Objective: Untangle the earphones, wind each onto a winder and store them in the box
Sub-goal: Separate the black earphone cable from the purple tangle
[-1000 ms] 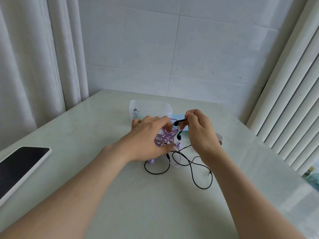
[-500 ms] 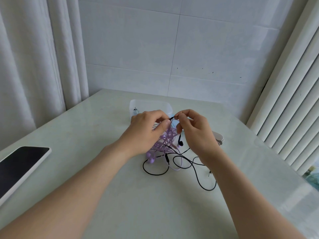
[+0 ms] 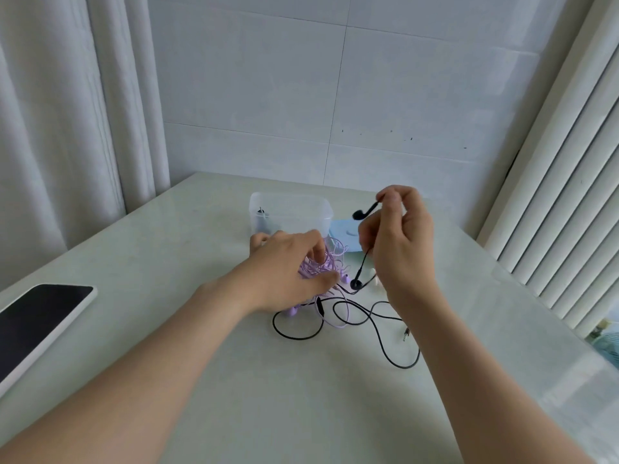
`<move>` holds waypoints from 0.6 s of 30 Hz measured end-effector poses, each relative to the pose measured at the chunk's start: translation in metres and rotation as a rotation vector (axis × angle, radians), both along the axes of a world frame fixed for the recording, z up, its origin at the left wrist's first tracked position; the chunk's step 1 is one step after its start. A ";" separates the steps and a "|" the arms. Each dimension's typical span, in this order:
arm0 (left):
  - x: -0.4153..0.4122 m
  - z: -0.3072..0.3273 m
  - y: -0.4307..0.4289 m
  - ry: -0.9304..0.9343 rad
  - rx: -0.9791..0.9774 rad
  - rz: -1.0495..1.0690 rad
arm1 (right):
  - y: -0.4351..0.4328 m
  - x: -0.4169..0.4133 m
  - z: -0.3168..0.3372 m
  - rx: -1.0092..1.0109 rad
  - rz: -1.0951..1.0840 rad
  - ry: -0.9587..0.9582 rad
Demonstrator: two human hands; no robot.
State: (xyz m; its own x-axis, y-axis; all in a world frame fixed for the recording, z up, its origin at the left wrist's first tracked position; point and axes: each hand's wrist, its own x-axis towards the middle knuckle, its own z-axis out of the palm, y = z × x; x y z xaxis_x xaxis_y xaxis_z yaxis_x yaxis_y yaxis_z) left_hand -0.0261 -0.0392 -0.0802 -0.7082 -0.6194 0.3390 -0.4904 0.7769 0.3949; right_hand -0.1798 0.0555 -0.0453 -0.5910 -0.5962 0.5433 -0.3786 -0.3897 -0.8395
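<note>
Head camera view: the fingers (image 3: 388,197) of the right hand (image 3: 398,249) pinch tight the stem of one bud of the black earphones (image 3: 360,214) and hold it above the table (image 3: 201,380). The second black bud hangs lower from the same hand, just beside the left thumb. The black cord lies in loose loops on the table under both wrists, and its plug rests near the right forearm.

The fingers (image 3: 316,239) of the left hand (image 3: 288,266) are curled into the bundle of the purple earphones (image 3: 330,259), and together with the thumb they grip it low, on the table or just above it. The black cord crosses this bundle under the left hand.

Just behind the left hand stands the clear box (image 3: 291,209), open on top, with a small dark thing inside at its left wall. A blue flat thing (image 3: 340,229) lies beside the box, behind the right hand.

The near half of the table is free for moving. A phone (image 3: 40,316) lies at the left edge, well apart from the hands. The wall is close behind the box.

Half a second before, both hands were together over the tangle; now the right hand is higher and further right, with the black bud drawn away from the purple bundle.
</note>
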 end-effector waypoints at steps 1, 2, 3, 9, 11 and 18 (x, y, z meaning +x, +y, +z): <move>0.000 -0.002 0.000 -0.046 -0.014 0.013 | -0.001 -0.003 -0.001 -0.018 -0.028 -0.013; 0.001 -0.002 -0.001 -0.072 -0.023 0.032 | -0.003 -0.006 -0.002 -0.025 -0.057 -0.021; 0.002 -0.003 -0.001 -0.082 -0.036 0.056 | -0.005 -0.010 -0.004 -0.021 -0.087 -0.024; 0.006 0.000 -0.005 -0.061 -0.135 0.110 | -0.010 -0.024 -0.011 0.098 -0.140 -0.136; 0.006 0.001 -0.005 -0.014 -0.131 0.053 | -0.010 -0.027 -0.013 0.116 -0.115 -0.164; -0.001 -0.002 -0.001 -0.014 -0.174 -0.011 | -0.011 -0.033 -0.017 0.163 0.006 -0.165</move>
State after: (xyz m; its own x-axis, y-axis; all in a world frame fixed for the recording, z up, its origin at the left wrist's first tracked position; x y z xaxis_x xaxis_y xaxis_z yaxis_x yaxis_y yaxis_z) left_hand -0.0269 -0.0405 -0.0823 -0.7201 -0.5443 0.4303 -0.4858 0.8383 0.2474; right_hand -0.2130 0.0440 -0.0618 -0.6599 -0.6721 0.3360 -0.2290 -0.2461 -0.9418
